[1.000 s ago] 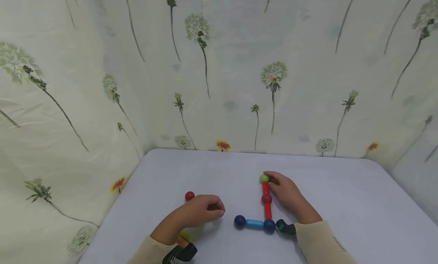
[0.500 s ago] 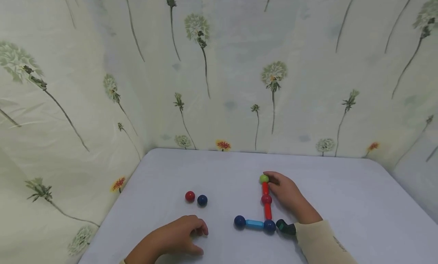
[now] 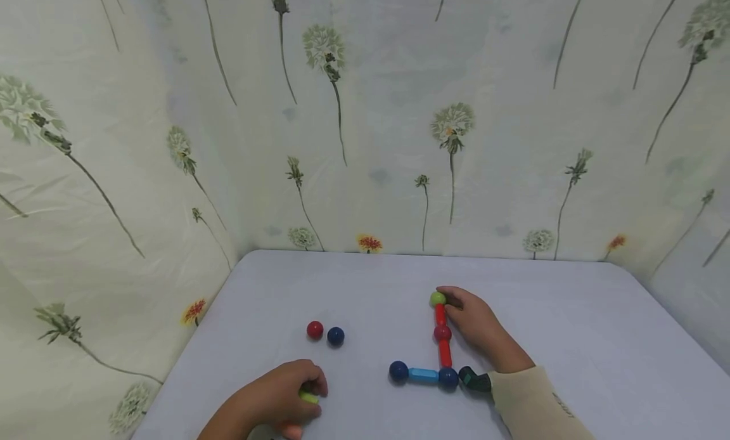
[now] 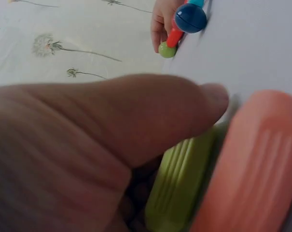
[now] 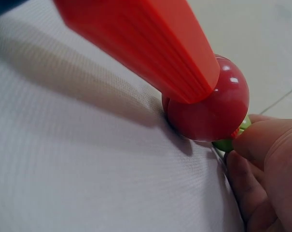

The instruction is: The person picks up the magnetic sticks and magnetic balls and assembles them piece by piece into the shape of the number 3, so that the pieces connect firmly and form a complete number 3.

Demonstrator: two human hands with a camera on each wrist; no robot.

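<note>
Near the front left, my left hand (image 3: 285, 394) has its thumb and fingers around a yellow-green toy rod (image 4: 179, 181); the fingers' far side is hidden in the left wrist view. An orange toy rod (image 4: 254, 164) lies right beside it. My right hand (image 3: 472, 319) holds a light green ball (image 3: 438, 299) with thumb and fingertips. That ball tops a line of two red rods (image 3: 445, 353) with a red ball (image 5: 208, 104) between them. At the near end, a dark blue ball (image 3: 448, 378) joins a light blue rod (image 3: 424, 375), which leads left to another dark blue ball (image 3: 398, 371).
A loose red ball (image 3: 315, 330) and a loose dark blue ball (image 3: 336, 336) sit side by side beyond my left hand. The white table (image 3: 342, 281) meets a flower-patterned cloth (image 3: 388, 110) at the back and left.
My left hand has drawn back from beside the loose balls toward the front left, uncovering the dark blue one, and has closed on the yellow-green rod. The right hand stays at the green ball.
</note>
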